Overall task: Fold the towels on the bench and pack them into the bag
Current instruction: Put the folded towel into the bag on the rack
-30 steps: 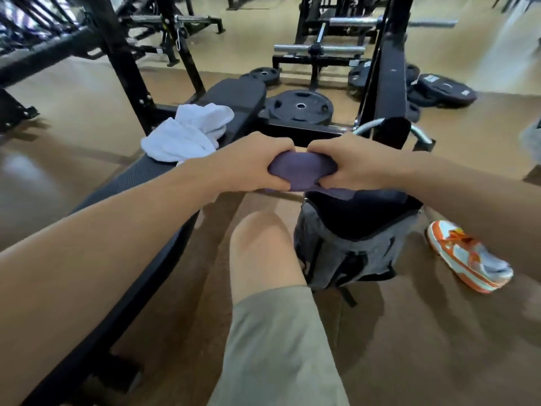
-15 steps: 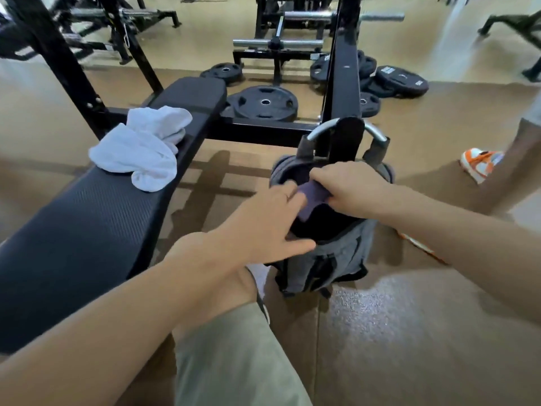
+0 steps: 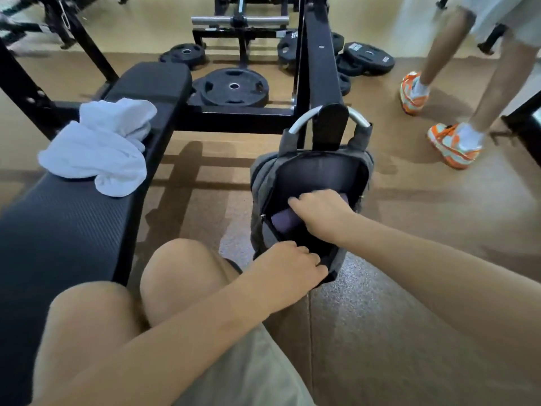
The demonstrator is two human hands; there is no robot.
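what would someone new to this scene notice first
Probably the two hands at the open grey bag hanging from a rack hook: the right hand pushes a folded purple towel into it while the left hand grips the near rim. Next, the crumpled white towel on the black bench to the left, and a bystander's orange sneakers at upper right.

A soft, fluffy white cloth towel [image 3: 96,148] lies crumpled on a black bench [image 3: 67,230] whose matt padded cover has a fine ribbed texture. The grey bag [image 3: 260,183] is woven fabric with a dark smooth lining, holding a matt purple cloth towel [image 3: 285,222]. Black weight plates [image 3: 234,86] look dull; the floor [image 3: 409,288] is speckled, slightly glossy.
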